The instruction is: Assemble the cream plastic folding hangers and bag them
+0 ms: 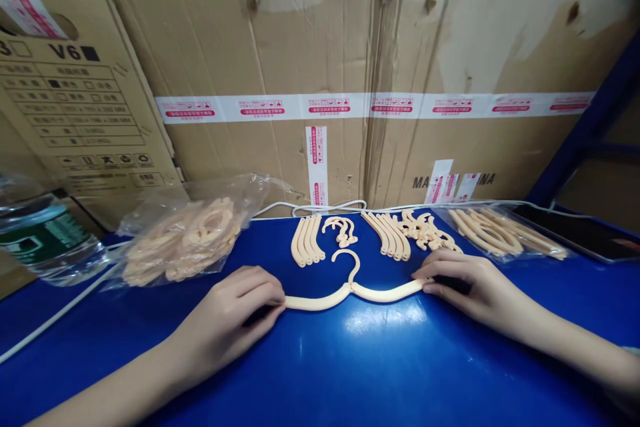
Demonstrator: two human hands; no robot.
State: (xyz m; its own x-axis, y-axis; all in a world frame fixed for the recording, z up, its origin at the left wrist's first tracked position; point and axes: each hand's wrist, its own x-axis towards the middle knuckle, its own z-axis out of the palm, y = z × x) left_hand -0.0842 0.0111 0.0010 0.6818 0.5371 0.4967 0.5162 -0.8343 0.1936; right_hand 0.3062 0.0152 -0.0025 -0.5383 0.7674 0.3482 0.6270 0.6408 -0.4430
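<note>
A pale hanger spans the middle of a blue worktop, held at both ends.
Left hand and right hand each pinch a tip, fingers closed; checking the joint under the hook seems the current step, the next move likely calling for even grip. Loose curved pieces lie behind.

Blue tabletop, shiny, w/ beige hanger approx. ctr. Bhd hanger's L arm: row of curved pcs; bhd its hook: a few hook pcs; bhd its R arm: 2nd row + hook pile. L of hanger: clear bag of pcs, white cable, green-label bottle. R of hanger: bagged long pcs, dark flat device.
</note>
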